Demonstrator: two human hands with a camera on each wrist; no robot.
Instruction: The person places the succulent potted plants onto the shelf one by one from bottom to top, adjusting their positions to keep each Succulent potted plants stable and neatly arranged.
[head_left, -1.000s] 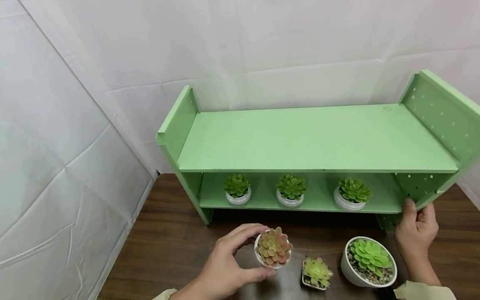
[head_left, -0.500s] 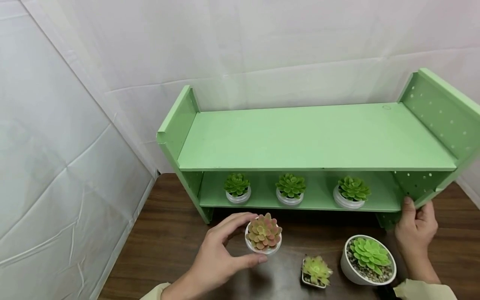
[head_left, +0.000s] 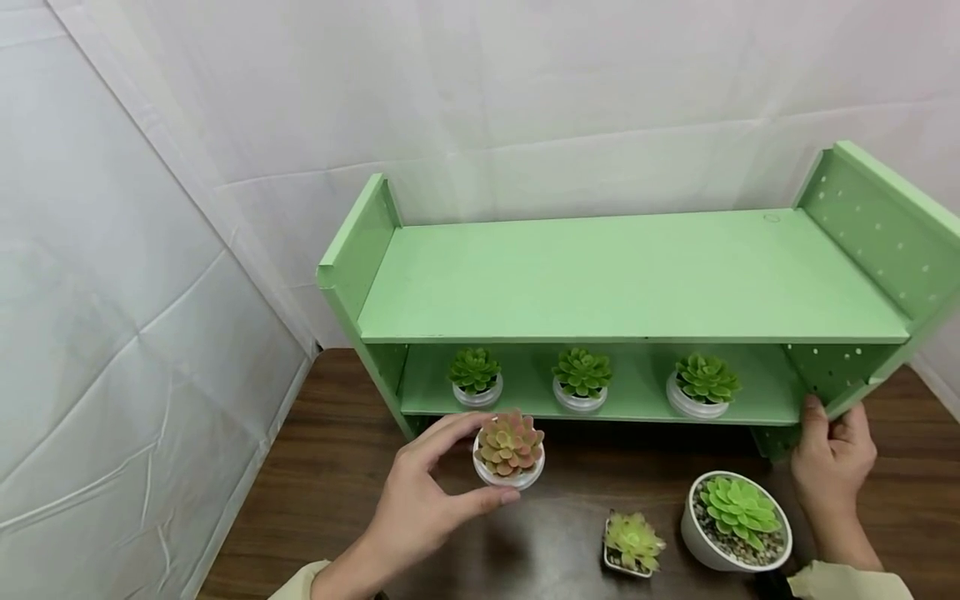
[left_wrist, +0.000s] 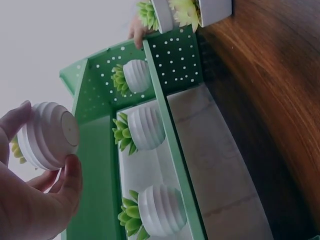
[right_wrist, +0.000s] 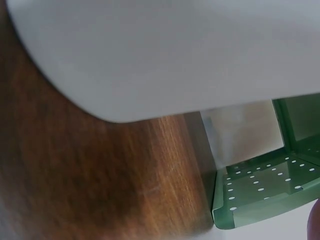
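Note:
My left hand [head_left: 427, 483] holds a reddish-pink succulent [head_left: 510, 446] in a round white ribbed pot [left_wrist: 47, 135], thumb on one side and fingers on the other. The pot is up off the table, in front of the left part of the green shelf [head_left: 630, 279]; its underside shows in the left wrist view. My right hand [head_left: 834, 458] grips the front edge of the shelf's right side panel, thumb on the inner face. On the lower board stand three green succulents in white pots: a left one [head_left: 475, 375], a middle one [head_left: 582, 379] and a right one [head_left: 703, 385].
A small yellow-green succulent [head_left: 632, 543] in a square pot stands on the dark wooden table [head_left: 300, 500]. Beside it, close to my right forearm, is a larger white pot with a green succulent [head_left: 738, 521] in gravel. White cloth [head_left: 525, 108] hangs behind the shelf.
My left hand has carried the reddish succulent to the left and up, closer to the shelf's lower board. My right hand stays on the side panel.

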